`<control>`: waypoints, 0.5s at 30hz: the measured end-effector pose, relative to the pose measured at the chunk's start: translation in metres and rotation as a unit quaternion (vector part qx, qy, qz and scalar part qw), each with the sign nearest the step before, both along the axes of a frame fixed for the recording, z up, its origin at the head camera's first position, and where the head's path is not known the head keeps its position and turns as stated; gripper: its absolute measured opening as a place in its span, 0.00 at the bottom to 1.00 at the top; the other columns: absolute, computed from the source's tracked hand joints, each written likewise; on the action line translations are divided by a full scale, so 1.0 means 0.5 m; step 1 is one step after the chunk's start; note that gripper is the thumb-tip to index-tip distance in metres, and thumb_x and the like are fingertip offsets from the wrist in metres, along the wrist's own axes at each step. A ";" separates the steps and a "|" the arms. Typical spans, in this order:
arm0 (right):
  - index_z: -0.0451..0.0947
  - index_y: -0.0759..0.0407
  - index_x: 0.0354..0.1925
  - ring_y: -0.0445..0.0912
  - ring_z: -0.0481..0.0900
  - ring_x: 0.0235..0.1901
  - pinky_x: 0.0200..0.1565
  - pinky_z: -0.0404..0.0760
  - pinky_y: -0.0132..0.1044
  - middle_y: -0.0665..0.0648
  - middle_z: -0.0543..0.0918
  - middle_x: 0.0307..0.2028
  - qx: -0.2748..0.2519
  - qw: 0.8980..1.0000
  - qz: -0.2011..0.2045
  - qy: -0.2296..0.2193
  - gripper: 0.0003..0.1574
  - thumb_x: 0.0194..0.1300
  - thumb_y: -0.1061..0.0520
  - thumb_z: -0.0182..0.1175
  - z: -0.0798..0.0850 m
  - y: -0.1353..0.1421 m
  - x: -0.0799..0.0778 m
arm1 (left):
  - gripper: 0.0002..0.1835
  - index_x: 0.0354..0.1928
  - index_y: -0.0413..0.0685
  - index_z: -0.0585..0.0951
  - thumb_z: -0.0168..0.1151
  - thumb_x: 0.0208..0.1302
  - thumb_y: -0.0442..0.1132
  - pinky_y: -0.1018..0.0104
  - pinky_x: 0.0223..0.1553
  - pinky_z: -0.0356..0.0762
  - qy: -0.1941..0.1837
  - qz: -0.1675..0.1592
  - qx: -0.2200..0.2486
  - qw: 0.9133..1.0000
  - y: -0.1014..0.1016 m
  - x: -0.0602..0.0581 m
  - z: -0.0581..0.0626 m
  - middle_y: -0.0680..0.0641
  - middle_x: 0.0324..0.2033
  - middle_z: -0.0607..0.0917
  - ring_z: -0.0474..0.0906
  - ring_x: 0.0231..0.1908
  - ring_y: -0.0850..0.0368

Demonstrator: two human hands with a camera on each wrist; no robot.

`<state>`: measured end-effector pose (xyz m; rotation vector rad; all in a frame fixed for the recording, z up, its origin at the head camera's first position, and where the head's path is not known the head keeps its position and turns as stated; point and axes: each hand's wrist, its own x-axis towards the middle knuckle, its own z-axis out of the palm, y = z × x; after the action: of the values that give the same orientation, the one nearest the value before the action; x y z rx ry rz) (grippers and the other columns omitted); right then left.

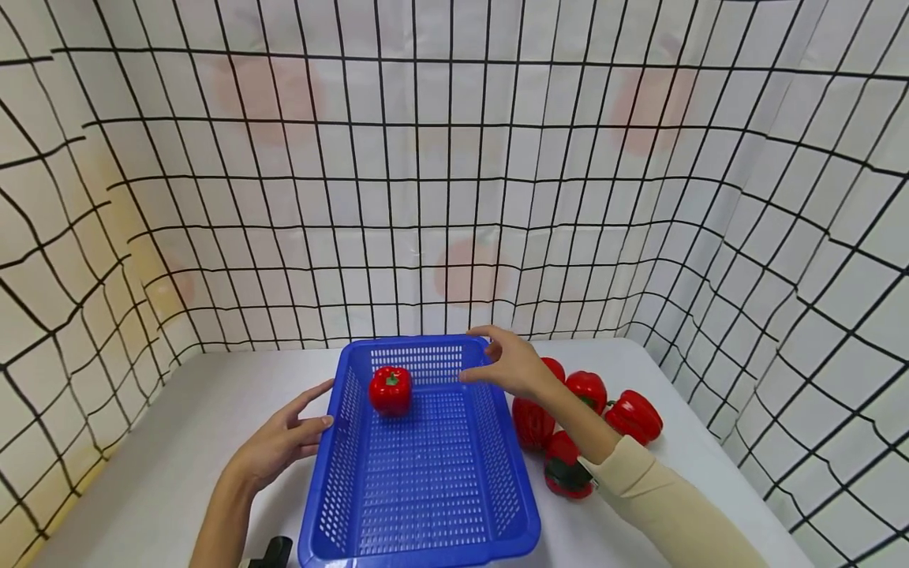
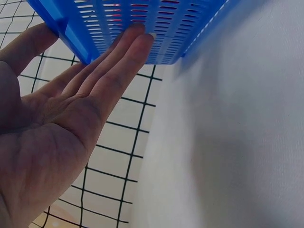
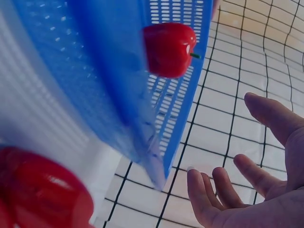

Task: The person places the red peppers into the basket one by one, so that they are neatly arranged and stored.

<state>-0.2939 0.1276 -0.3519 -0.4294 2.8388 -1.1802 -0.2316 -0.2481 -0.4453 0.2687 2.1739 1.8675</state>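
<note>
A blue plastic basket (image 1: 419,489) with slotted walls stands on the white table, and one red bell pepper (image 1: 390,392) sits in its far left part. Against the basket's left wall, my left hand (image 1: 273,446) rests with extended fingers; the left wrist view shows its fingertips (image 2: 142,42) touching the slots. My right hand (image 1: 517,369) hovers over the far right corner of the basket, fingers and thumb spread with nothing between them. Several red bell peppers (image 1: 634,416) lie right of the basket, partly hidden by the right forearm.
Black wire grid (image 1: 454,197) against white sheeting encloses the table (image 1: 163,457) at the back and both sides. A dark rounded object (image 1: 277,551) shows near the left wrist at the bottom edge.
</note>
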 end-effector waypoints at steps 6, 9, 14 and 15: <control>0.70 0.45 0.71 0.58 0.79 0.57 0.49 0.86 0.54 0.65 0.81 0.58 0.021 0.999 -0.028 0.003 0.46 0.56 0.43 0.75 -0.007 0.039 0.015 | 0.43 0.82 0.55 0.46 0.59 0.74 0.45 0.53 0.55 0.84 0.002 0.000 0.003 1.000 -0.001 0.000 -0.001 0.27 0.64 0.75 0.86 0.53 0.39; 0.69 0.45 0.71 0.58 0.78 0.58 0.52 0.85 0.56 0.64 0.80 0.58 0.024 0.999 -0.039 -0.001 0.47 0.56 0.42 0.74 -0.010 0.060 0.020 | 0.42 0.82 0.54 0.47 0.58 0.75 0.44 0.55 0.55 0.84 0.004 -0.003 0.004 1.000 -0.001 -0.002 0.000 0.27 0.64 0.76 0.86 0.53 0.40; 0.69 0.45 0.70 0.58 0.79 0.57 0.51 0.86 0.55 0.64 0.80 0.57 0.028 0.999 -0.036 -0.009 0.47 0.56 0.42 0.75 -0.016 0.098 0.030 | 0.42 0.82 0.54 0.47 0.58 0.75 0.43 0.55 0.55 0.84 0.004 -0.002 0.007 1.000 0.003 -0.002 0.005 0.26 0.64 0.75 0.86 0.53 0.40; 0.70 0.46 0.70 0.59 0.79 0.57 0.50 0.86 0.54 0.64 0.80 0.57 0.030 0.999 -0.032 -0.011 0.46 0.56 0.42 0.75 -0.017 0.106 0.032 | 0.42 0.82 0.54 0.47 0.58 0.75 0.43 0.55 0.55 0.84 0.004 -0.001 0.006 1.000 0.003 -0.002 0.006 0.27 0.64 0.75 0.86 0.54 0.40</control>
<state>-0.2777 0.1807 -0.3603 -0.3225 2.8814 -1.1006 -0.2325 -0.2464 -0.4425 0.2796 2.1673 1.8817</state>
